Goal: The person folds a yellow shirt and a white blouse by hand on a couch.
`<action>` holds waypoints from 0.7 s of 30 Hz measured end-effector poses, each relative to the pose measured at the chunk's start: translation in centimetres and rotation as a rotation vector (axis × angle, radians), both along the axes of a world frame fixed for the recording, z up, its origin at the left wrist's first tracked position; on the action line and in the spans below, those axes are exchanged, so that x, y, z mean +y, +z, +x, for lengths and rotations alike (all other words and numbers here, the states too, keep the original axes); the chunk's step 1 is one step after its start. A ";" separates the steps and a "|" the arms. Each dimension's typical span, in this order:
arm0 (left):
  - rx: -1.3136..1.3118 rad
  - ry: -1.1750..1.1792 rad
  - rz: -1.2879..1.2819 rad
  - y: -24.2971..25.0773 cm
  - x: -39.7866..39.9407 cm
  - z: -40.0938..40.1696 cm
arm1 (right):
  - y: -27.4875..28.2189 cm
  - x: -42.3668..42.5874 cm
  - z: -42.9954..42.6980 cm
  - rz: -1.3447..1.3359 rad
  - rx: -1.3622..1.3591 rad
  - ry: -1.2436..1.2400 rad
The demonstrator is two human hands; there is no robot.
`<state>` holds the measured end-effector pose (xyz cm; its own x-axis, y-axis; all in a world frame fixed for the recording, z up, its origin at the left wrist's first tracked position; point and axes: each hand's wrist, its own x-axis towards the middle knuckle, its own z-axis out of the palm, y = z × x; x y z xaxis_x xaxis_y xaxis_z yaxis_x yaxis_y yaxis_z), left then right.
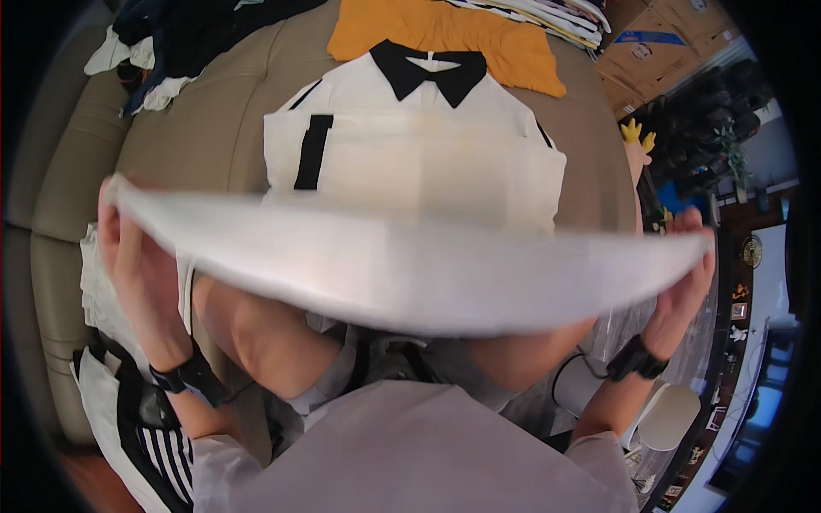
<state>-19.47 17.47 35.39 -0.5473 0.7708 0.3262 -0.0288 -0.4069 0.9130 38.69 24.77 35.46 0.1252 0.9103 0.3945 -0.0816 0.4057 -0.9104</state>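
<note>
A white shirt (385, 147) with a pointed black collar (428, 70) and a black stripe on one side lies spread on the sofa seat before me. My left hand (131, 256) grips one end of a raised white cloth edge (397, 276). At its other end, my right hand (689, 269) pinches the same edge. Stretched between both hands, the cloth is motion-blurred and sags in the middle above my knees. It covers the lower part of the shirt, and whether it is that shirt's hem I cannot tell for certain.
An orange garment (449, 38) lies beyond the collar, beside stacked folded clothes (551, 19). Dark clothes (186, 38) are heaped at far left. White clothing (96, 288) and a black-and-white striped garment (138, 429) lie left of me. Cardboard boxes (660, 51) stand at far right.
</note>
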 end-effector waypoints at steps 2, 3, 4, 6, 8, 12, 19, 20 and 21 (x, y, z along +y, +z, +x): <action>-0.001 -0.206 -0.022 -1.1 5.2 -1.5 | 0.0 4.7 -0.6 -0.105 0.057 0.064; 0.020 -0.217 -0.076 -1.6 7.8 -1.7 | -0.9 7.7 -1.1 -0.196 0.119 0.073; 0.048 -0.200 -0.110 -2.6 11.2 -0.8 | -2.1 10.7 -1.2 -0.254 0.063 0.031; 0.135 -0.181 -0.213 -4.7 16.4 -0.9 | -3.7 16.4 -3.5 -0.401 -0.034 0.025; 0.186 -0.215 -0.336 -8.3 20.2 -3.3 | -6.0 21.1 -6.0 -0.535 -0.097 0.093; 0.218 -0.263 -0.462 -9.9 24.3 -4.0 | -9.4 25.8 -5.6 -0.597 -0.159 0.114; 0.273 -0.261 -0.555 -11.5 26.8 -4.7 | -11.4 27.9 -6.9 -0.695 -0.308 0.103; 0.237 -0.268 -0.550 -11.5 27.0 -4.7 | -11.0 27.7 -6.9 -0.674 -0.274 0.108; 0.202 -0.276 -0.543 -11.6 27.2 -4.7 | -10.4 27.4 -7.0 -0.651 -0.239 0.112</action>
<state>-24.16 44.68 23.84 -0.2737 0.9589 -0.0747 0.1279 0.1133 0.9853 31.68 52.18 25.04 -0.0057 0.9731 -0.2304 0.1412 -0.2274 -0.9635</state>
